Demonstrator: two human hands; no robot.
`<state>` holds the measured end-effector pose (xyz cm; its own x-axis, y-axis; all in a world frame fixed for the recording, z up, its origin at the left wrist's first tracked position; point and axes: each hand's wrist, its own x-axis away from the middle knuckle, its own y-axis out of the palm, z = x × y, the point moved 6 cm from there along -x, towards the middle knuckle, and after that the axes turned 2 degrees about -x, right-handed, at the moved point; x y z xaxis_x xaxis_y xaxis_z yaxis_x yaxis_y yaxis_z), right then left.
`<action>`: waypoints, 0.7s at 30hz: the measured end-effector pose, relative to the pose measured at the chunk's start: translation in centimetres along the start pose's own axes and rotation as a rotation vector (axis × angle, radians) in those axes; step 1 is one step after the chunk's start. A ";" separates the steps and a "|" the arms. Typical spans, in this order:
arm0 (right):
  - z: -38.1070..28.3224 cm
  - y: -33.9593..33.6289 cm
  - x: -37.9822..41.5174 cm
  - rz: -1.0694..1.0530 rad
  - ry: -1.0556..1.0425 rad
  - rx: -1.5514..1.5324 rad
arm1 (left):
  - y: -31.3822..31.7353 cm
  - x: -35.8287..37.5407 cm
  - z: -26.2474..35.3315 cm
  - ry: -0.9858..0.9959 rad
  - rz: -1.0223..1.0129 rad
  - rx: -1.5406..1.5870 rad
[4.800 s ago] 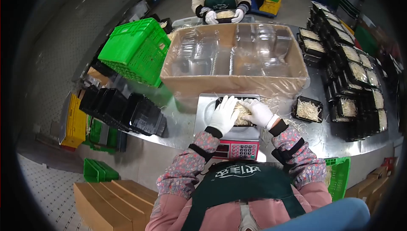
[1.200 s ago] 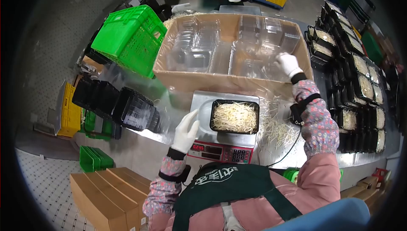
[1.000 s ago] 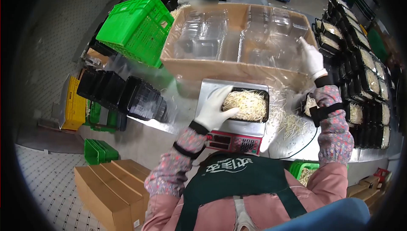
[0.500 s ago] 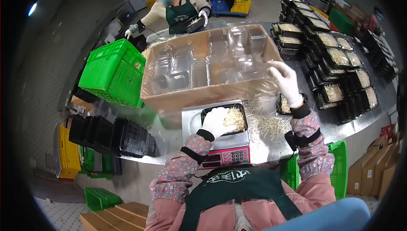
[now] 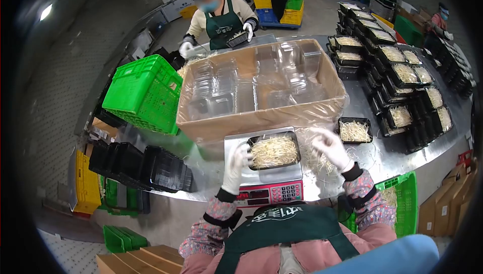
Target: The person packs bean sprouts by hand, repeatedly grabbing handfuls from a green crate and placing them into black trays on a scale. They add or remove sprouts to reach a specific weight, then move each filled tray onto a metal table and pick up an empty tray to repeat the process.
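Note:
A black tray of bean sprouts [image 5: 274,152] sits on the steel platform of a scale [image 5: 236,146], whose red panel [image 5: 286,192] faces me. My left hand [image 5: 235,167], in a white glove, is beside the tray with curled fingers apart, fingertips right at its left rim. To the right of the scale, my gloved right hand [image 5: 331,149] hovers over loose bean sprouts [image 5: 322,165], fingers spread and holding nothing visible. A second filled tray [image 5: 354,130] rests on the metal table just beyond that hand.
A cardboard box [image 5: 261,118] of clear plastic lids stands ahead. Left are a green crate [image 5: 143,93] and stacked black trays [image 5: 163,169]; right, stacks of filled trays [image 5: 402,73]. Across the table a co-worker [image 5: 224,25] holds a black tray.
My left hand has lifted off the sprouts and moved left to the tray's edge. My right hand has come down from the box corner toward the loose sprouts. The view has shifted slightly.

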<state>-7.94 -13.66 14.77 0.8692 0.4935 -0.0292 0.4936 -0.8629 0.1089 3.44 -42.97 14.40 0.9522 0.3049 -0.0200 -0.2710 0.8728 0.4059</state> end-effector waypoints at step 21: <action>13.7 2.6 -9.4 0.122 0.112 0.234 | -7.2 -7.3 -10.2 -0.097 0.101 -0.366</action>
<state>-14.50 -22.03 1.67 0.9204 0.3824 0.0814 0.3902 -0.9118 -0.1280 -3.03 -47.59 2.26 0.9223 0.3740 0.0973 -0.3797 0.9238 0.0484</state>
